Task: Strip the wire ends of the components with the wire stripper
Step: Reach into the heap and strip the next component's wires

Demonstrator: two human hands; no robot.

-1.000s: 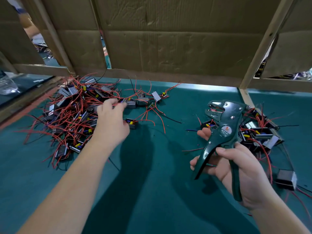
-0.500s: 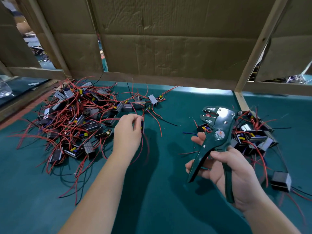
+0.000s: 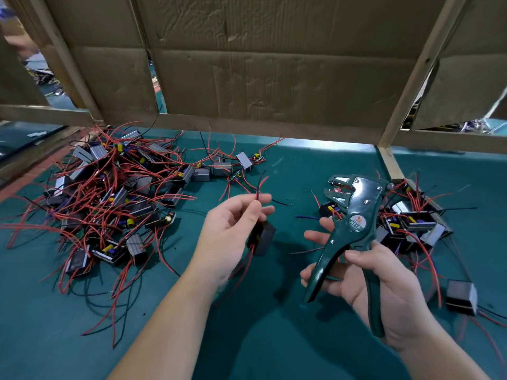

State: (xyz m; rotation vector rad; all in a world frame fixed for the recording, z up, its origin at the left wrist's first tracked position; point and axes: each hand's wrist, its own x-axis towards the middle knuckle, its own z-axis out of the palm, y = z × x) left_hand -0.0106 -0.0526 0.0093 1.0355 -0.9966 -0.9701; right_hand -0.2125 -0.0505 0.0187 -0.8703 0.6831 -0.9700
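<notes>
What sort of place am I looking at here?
Probably an electronics assembly bench in a small factory: a heap of wired components on a green mat, a wire stripper in the right hand, cardboard partitions behind.

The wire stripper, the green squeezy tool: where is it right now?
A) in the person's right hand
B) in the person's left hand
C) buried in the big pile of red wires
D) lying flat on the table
A: the right hand grips the handles of the wire stripper and holds it up off the table, while the left hand pinches a component by its wires.
</notes>
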